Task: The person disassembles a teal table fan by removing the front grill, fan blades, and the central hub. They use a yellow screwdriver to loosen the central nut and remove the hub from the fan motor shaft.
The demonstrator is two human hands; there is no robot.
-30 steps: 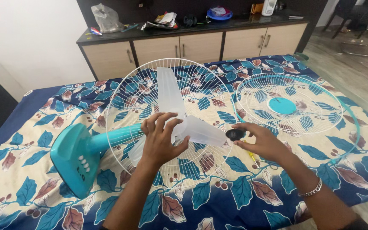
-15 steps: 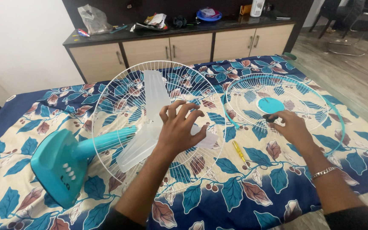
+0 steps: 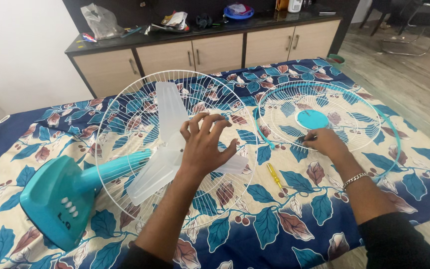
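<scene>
Blade hub [image 3: 185, 144] hidden under left hand [image 3: 205, 144]; right hand [image 3: 324, 142] fingertips cover something dark (unidentifiable); sideboard clutter [image 3: 175, 21] blurred.

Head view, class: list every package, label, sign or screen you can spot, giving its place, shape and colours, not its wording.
Clear plastic bag: left end of the dark sideboard top, crumpled, greyish.
Loose packets or papers: middle of the sideboard top, flat, white and mixed colours; too small to tell more.
Markings beside the white buttons: on the teal fan base, small and dark.
No signs or screens show.
</scene>
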